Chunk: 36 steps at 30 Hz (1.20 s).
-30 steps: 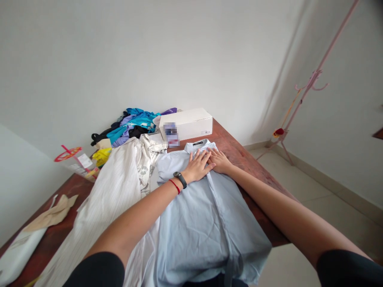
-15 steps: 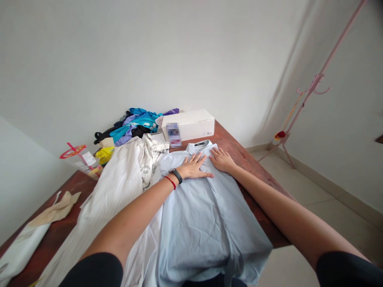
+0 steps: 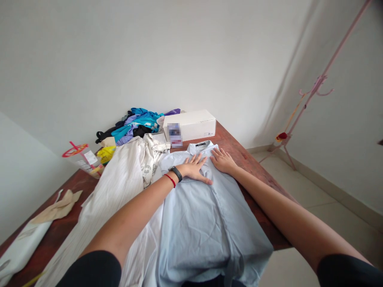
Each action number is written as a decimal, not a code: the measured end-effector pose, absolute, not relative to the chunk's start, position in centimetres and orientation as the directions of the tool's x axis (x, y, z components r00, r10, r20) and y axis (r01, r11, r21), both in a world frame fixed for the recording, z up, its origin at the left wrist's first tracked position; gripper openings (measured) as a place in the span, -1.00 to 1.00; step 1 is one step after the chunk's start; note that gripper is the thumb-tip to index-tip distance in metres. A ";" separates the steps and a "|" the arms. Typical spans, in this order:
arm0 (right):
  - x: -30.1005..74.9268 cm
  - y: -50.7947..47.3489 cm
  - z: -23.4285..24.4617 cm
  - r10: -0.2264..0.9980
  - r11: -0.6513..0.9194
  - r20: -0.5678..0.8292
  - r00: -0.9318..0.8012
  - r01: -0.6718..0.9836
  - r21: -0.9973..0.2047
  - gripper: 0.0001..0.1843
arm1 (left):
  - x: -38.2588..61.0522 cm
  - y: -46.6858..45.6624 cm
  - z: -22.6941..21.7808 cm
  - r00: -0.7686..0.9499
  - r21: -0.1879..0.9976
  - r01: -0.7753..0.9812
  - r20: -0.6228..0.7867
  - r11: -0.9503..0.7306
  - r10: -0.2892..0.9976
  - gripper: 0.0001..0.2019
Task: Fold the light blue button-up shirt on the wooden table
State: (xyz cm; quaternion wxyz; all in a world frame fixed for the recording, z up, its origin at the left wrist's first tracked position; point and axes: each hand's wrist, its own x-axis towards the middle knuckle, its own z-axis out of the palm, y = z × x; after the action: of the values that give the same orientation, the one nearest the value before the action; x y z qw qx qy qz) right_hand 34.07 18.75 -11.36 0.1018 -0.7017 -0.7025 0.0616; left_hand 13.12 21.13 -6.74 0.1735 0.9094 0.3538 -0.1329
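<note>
A pale blue collared shirt (image 3: 197,223) lies spread flat on the brown table (image 3: 254,163), its collar at the far end. My left hand (image 3: 194,169) rests flat on the shirt's upper chest, fingers stretched out; a black band and a red string circle that wrist. My right hand (image 3: 223,160) lies flat on the shirt just right of the left one, near the collar, fingers spread. Neither hand holds anything.
A white striped garment (image 3: 116,187) lies left of the shirt. Behind it are a heap of blue, purple and black clothes (image 3: 134,125), a white box (image 3: 191,124), a plastic cup with a red straw (image 3: 85,159). A pink coat stand (image 3: 314,87) rises at the right.
My hands have slid a little apart on the shirt's chest, the left drifting left and toward me. They overlapped a second ago; now a gap shows between them.
</note>
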 end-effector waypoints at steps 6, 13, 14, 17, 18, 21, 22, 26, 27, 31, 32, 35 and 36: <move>34.1 18.7 -11.5 0.998 0.009 0.059 0.005 0.973 -0.232 -0.31 | 13.5 20.4 -5.4 0.676 0.191 0.716 -0.427 -0.671 0.600 0.43; 33.9 18.4 -11.0 0.998 -0.003 0.060 0.019 0.966 -0.259 -0.33 | 13.4 20.9 -5.9 0.698 0.214 0.700 -0.407 -0.681 0.589 0.49; 33.9 18.2 -10.8 0.998 -0.007 0.059 0.024 0.960 -0.282 -0.32 | 13.3 21.0 -6.0 0.699 0.216 0.700 -0.406 -0.681 0.589 0.49; 33.7 17.4 -9.9 0.998 0.023 0.069 -0.001 0.945 -0.327 -0.27 | 13.2 21.1 -6.3 0.698 0.215 0.700 -0.410 -0.682 0.587 0.48; 33.5 17.0 -9.7 0.996 0.067 0.080 -0.043 0.944 -0.324 -0.26 | 13.2 21.1 -6.3 0.700 0.216 0.697 -0.409 -0.684 0.585 0.48; 32.8 15.9 -9.3 0.967 0.255 0.081 -0.242 0.917 -0.307 -0.25 | 13.2 21.1 -6.6 0.714 0.230 0.687 -0.392 -0.689 0.580 0.49; 32.5 15.7 -9.4 0.954 0.298 0.068 -0.291 0.903 -0.311 -0.25 | 13.2 21.2 -6.7 0.716 0.238 0.687 -0.384 -0.687 0.583 0.50; 31.5 15.4 -9.8 0.946 0.314 0.025 -0.322 0.897 -0.312 -0.24 | 13.3 21.3 -7.1 0.715 0.272 0.696 -0.346 -0.665 0.607 0.52; 31.4 15.4 -9.9 0.948 0.308 0.020 -0.318 0.901 -0.306 -0.25 | 13.3 21.2 -7.1 0.713 0.278 0.699 -0.339 -0.659 0.614 0.52; 31.2 15.3 -9.7 0.944 0.317 0.002 -0.329 0.908 -0.274 -0.30 | 12.7 19.7 -6.3 0.656 0.290 0.755 -0.337 -0.589 0.675 0.49; 31.3 15.3 -9.7 0.943 0.321 -0.003 -0.334 0.910 -0.264 -0.32 | 12.2 19.1 -5.9 0.636 0.286 0.772 -0.341 -0.568 0.692 0.46; 31.4 15.3 -9.6 0.940 0.326 -0.019 -0.341 0.912 -0.248 -0.35 | 9.7 17.8 -4.6 0.600 0.266 0.800 -0.320 -0.538 0.734 0.22; 31.4 15.4 -9.7 0.940 0.325 -0.022 -0.341 0.912 -0.249 -0.34 | 8.5 17.6 -4.1 0.590 0.263 0.807 -0.297 -0.529 0.751 0.12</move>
State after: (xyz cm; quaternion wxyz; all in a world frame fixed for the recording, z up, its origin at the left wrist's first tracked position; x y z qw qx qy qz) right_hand 31.40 15.38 -9.67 0.0632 -0.5706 -0.8115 0.1090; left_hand 8.49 17.63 -4.11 0.1887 0.8713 0.4469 -0.0734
